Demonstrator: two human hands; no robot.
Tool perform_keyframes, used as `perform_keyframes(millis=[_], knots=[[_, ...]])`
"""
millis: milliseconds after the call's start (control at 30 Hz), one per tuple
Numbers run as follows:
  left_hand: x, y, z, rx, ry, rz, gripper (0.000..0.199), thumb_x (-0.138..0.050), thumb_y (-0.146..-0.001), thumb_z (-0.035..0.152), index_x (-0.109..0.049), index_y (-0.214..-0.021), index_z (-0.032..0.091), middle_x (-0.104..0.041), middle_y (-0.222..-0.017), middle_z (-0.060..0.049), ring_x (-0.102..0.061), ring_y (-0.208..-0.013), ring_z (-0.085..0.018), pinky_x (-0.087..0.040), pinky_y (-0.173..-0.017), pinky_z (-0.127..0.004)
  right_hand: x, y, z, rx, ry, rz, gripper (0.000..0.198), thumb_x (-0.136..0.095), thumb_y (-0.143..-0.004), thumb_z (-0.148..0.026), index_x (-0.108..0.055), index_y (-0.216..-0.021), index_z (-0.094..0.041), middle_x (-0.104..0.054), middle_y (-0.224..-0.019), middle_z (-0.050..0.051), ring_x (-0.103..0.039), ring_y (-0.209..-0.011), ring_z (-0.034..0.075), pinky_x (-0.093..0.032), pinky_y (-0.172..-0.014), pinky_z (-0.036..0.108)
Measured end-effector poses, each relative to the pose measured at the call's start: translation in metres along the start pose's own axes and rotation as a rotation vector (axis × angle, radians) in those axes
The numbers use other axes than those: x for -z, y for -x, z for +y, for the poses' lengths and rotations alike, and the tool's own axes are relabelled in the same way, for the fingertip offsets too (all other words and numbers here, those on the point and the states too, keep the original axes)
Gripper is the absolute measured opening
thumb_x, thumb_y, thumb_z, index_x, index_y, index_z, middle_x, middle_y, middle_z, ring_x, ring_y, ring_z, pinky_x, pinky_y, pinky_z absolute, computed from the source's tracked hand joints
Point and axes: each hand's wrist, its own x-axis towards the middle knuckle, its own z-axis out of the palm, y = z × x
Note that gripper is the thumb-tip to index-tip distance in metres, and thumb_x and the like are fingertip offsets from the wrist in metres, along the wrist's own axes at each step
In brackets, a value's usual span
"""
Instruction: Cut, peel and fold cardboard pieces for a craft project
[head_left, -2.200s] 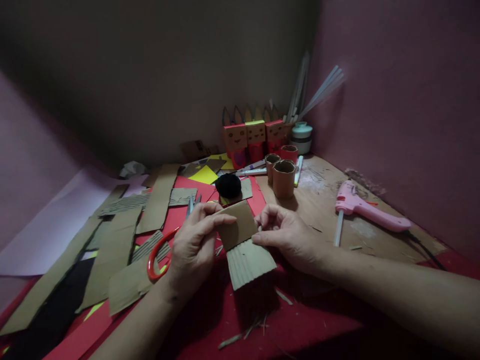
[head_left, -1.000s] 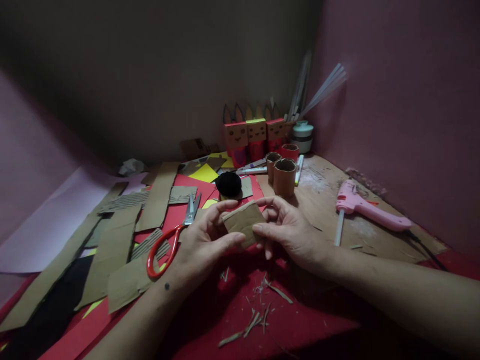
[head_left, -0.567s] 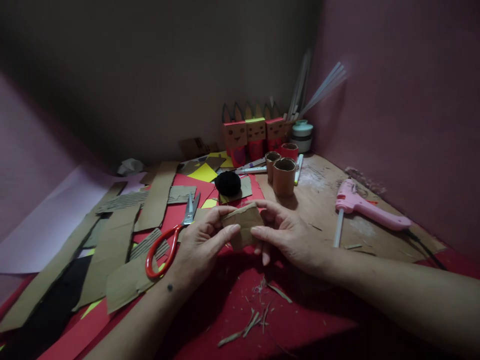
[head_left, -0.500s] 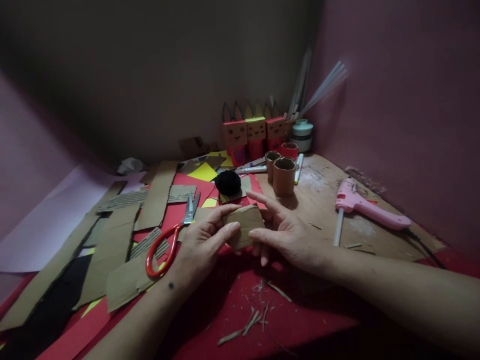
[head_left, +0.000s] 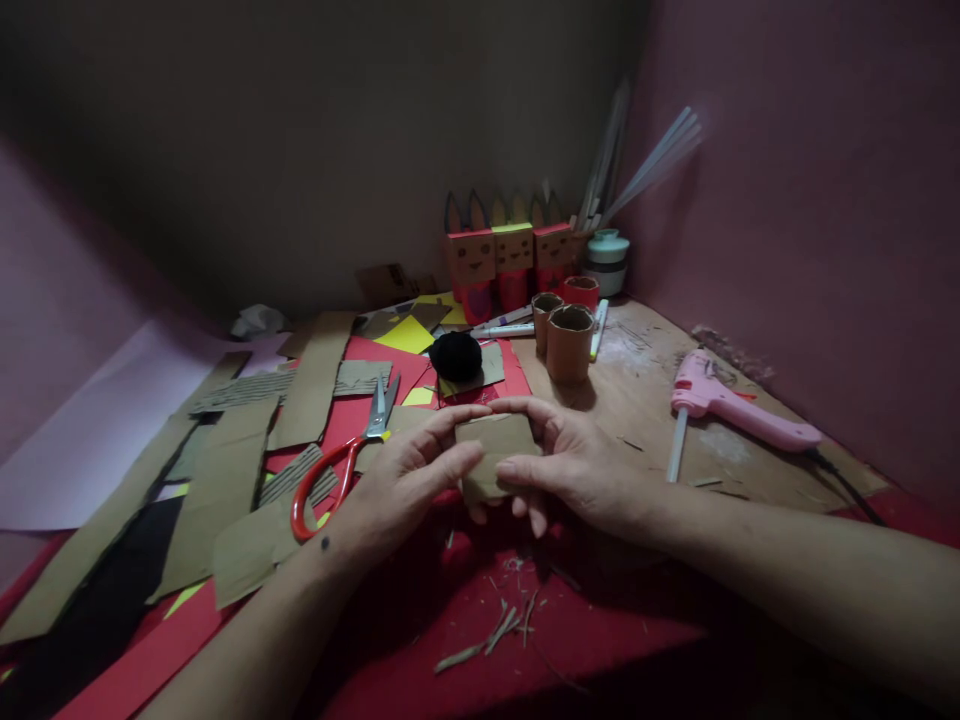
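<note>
A small piece of brown cardboard is held between both hands above the red table surface. My left hand grips its left side, thumb on the near face and fingers behind. My right hand is closed on the right side, its thumb pressed on the face and its index finger along the top edge. Beside my left wrist lie red-handled scissors, blades pointing away. Just beyond the cardboard sits a ball of black yarn or similar fuzzy material. Thin cardboard scraps are scattered below my hands.
Cardboard strips and coloured paper cover the left side. Cardboard tubes stand beyond my right hand, with box-headed, eared figures behind. A pink glue gun with its cord lies right. Glue sticks stand near a lidded jar.
My right index finger has come down from its raised position onto the cardboard's top edge. The cardboard has turned slightly and sits more level between my hands.
</note>
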Motion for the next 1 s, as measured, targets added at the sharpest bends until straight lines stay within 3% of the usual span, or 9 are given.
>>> perform_keyframes(millis=[100, 167, 300, 567, 700, 1000], knots=[[0.003, -0.001, 0.002, 0.031, 0.068, -0.116, 0.071, -0.078, -0.067, 0.008, -0.048, -0.129, 0.023, -0.069, -0.098, -0.003, -0.069, -0.084, -0.019, -0.058, -0.069, -0.027, 0.003, -0.003, 0.000, 0.005, -0.058, -0.018, 0.055, -0.063, -0.078, -0.014, -0.044, -0.130, -0.021, -0.066, -0.064, -0.002, -0.059, -0.041, 0.010, -0.048, -0.039, 0.018], [0.002, -0.002, 0.004, 0.040, 0.066, -0.108, 0.075, -0.077, -0.063, 0.001, -0.047, -0.129, 0.022, -0.069, -0.097, -0.003, -0.069, -0.080, -0.017, -0.058, -0.066, -0.025, 0.004, -0.004, 0.000, 0.002, -0.077, -0.032, 0.054, -0.063, -0.078, -0.014, -0.046, -0.129, -0.021, -0.068, -0.067, 0.000, -0.059, -0.042, 0.010, -0.048, -0.039, 0.018], [-0.004, 0.000, 0.005, 0.038, 0.055, -0.083, 0.064, -0.071, -0.074, 0.006, -0.043, -0.129, 0.017, -0.069, -0.080, 0.000, -0.066, -0.058, -0.012, -0.057, -0.054, -0.023, 0.003, -0.003, 0.001, -0.011, -0.067, -0.013, 0.058, -0.061, -0.079, -0.016, -0.041, -0.132, -0.021, -0.068, -0.070, 0.000, -0.059, -0.040, 0.010, -0.048, -0.037, 0.019], [-0.011, 0.004, 0.000, -0.012, 0.034, 0.039, 0.048, -0.071, -0.077, 0.019, -0.049, -0.119, 0.018, -0.069, -0.072, -0.001, -0.067, -0.058, -0.017, -0.056, -0.048, -0.025, -0.006, 0.005, 0.005, 0.124, 0.039, 0.040, 0.054, -0.058, -0.084, -0.020, -0.039, -0.134, -0.025, -0.062, -0.069, -0.002, -0.053, -0.041, 0.008, -0.045, -0.037, 0.019], [-0.013, 0.004, -0.002, -0.070, -0.015, 0.076, 0.035, -0.069, -0.079, 0.021, -0.052, -0.110, 0.018, -0.068, -0.064, 0.000, -0.064, -0.053, -0.014, -0.054, -0.046, -0.022, -0.005, 0.006, 0.006, 0.231, 0.104, 0.071, 0.048, -0.058, -0.084, -0.019, -0.043, -0.130, -0.024, -0.058, -0.070, -0.004, -0.053, -0.046, 0.008, -0.046, -0.040, 0.020], [-0.014, 0.004, -0.007, -0.091, -0.065, 0.143, 0.027, -0.062, -0.085, 0.032, -0.055, -0.107, 0.019, -0.066, -0.059, 0.003, -0.061, -0.046, -0.014, -0.051, -0.040, -0.021, -0.006, 0.006, 0.007, 0.173, 0.110, 0.057, 0.030, -0.053, -0.091, -0.033, -0.051, -0.118, -0.021, -0.057, -0.066, -0.003, -0.053, -0.047, 0.010, -0.043, -0.040, 0.021]])
